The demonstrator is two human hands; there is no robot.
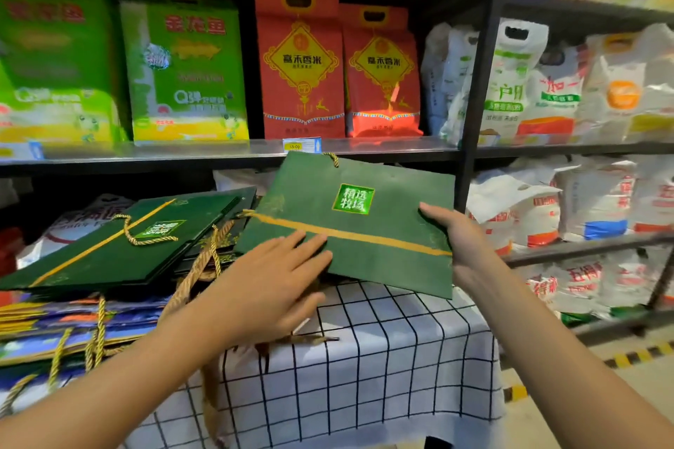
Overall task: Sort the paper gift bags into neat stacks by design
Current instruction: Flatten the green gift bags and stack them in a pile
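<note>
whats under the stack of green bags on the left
Under the green bag stack lie blue bags with gold rope handles, on the checked tablecloth. How many, and their full designs, are covered.

The left hand covers the near left corner of the held green gift bag; its thumb side is hidden beneath that bag. The right hand shows only its thumb on the bag face, fingers concealed behind. Lower bags in the left stack are buried and cut by the left edge. Print on the far left green rice packs is blurred, unreadable.
</note>
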